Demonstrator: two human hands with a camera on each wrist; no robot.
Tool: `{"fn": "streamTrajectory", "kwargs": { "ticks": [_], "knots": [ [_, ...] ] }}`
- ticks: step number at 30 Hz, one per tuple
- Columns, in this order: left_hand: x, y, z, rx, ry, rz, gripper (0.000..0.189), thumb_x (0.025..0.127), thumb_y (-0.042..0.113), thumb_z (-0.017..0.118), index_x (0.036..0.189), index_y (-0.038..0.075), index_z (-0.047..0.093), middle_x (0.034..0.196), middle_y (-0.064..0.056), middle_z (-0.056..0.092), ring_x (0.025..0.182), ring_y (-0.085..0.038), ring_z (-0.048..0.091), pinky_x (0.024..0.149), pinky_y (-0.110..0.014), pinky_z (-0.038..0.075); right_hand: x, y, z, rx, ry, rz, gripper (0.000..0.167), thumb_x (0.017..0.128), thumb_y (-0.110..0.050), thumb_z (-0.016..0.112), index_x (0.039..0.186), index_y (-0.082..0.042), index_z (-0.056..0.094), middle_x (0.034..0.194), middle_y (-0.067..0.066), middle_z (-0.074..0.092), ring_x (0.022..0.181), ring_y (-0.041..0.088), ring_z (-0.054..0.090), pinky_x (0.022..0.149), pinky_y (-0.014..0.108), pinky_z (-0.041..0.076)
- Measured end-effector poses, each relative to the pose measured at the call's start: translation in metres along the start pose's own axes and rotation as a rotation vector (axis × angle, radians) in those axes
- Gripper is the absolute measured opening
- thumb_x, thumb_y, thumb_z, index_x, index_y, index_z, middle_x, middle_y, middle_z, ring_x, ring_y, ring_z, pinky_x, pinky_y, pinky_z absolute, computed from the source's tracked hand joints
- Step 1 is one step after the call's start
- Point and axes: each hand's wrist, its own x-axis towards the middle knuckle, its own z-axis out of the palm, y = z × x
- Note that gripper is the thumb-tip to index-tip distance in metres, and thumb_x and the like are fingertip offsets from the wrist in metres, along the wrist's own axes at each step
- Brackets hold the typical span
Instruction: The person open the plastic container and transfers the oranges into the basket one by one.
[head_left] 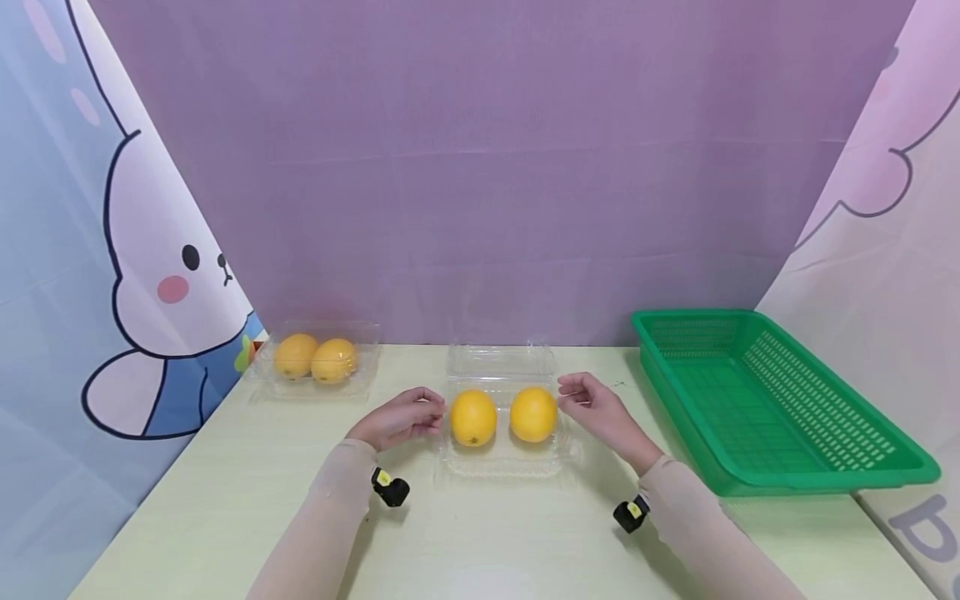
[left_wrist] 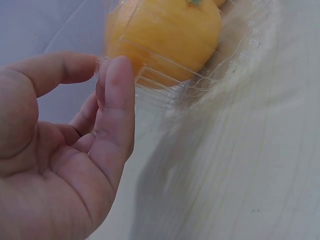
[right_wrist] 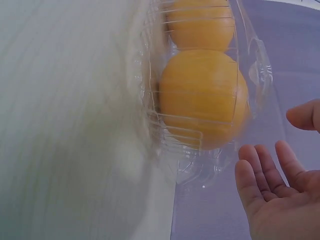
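A clear plastic clamshell container point(head_left: 501, 467) lies on the table with its lid point(head_left: 501, 362) raised at the back. Two oranges sit side by side in it, a left orange point(head_left: 473, 417) and a right orange point(head_left: 533, 414). At the container's left side, my left hand point(head_left: 401, 419) pinches the plastic edge between thumb and fingertips, as the left wrist view shows beside the orange point(left_wrist: 165, 37). My right hand point(head_left: 600, 414) is by the right side, its fingers point(right_wrist: 247, 182) loosely bent and apart from the container, with nothing in its grasp.
Another clear container point(head_left: 360, 387) holding two oranges point(head_left: 315, 358) stands at the back left of the pale table point(head_left: 480, 542). A green plastic basket point(head_left: 787, 480) occupies the right side. A purple cloth point(head_left: 480, 183) hangs behind the table.
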Motion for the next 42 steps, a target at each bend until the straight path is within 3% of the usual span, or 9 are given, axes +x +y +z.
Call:
{"fn": "streamTrajectory", "kwargs": {
  "ticks": [8, 21, 42],
  "knots": [
    [0.001, -0.001, 0.0, -0.011, -0.002, 0.002, 0.022, 0.103, 0.006, 0.054, 0.119, -0.005, 0.044, 0.098, -0.015, 0.057, 0.085, -0.017, 0.058, 0.082, -0.028, 0.056, 0.004, -0.004, 0.007, -0.076, -0.029, -0.062, 0.041, 0.095, -0.014, 0.07, 0.13, 0.003, 0.056, 0.121, 0.018, 0.062, 0.114, 0.034, 0.059, 0.103, 0.049, 0.046],
    [0.002, -0.002, -0.003, -0.012, -0.007, 0.002, 0.023, 0.103, 0.007, 0.055, 0.12, -0.004, 0.044, 0.098, -0.015, 0.057, 0.085, -0.017, 0.058, 0.084, -0.029, 0.056, 0.011, -0.011, 0.018, -0.277, -0.081, -0.136, 0.056, 0.091, -0.023, 0.077, 0.137, -0.001, 0.054, 0.132, 0.014, 0.056, 0.122, 0.035, 0.053, 0.105, 0.052, 0.045],
    [0.002, -0.002, -0.001, -0.008, -0.008, 0.005, 0.025, 0.103, 0.007, 0.054, 0.122, -0.006, 0.043, 0.098, -0.015, 0.056, 0.084, -0.017, 0.058, 0.085, -0.031, 0.056, 0.02, -0.009, 0.03, -0.397, -0.155, -0.033, 0.076, 0.084, -0.034, 0.082, 0.144, -0.003, 0.048, 0.143, 0.014, 0.048, 0.124, 0.029, 0.051, 0.107, 0.048, 0.044]
  ]
}}
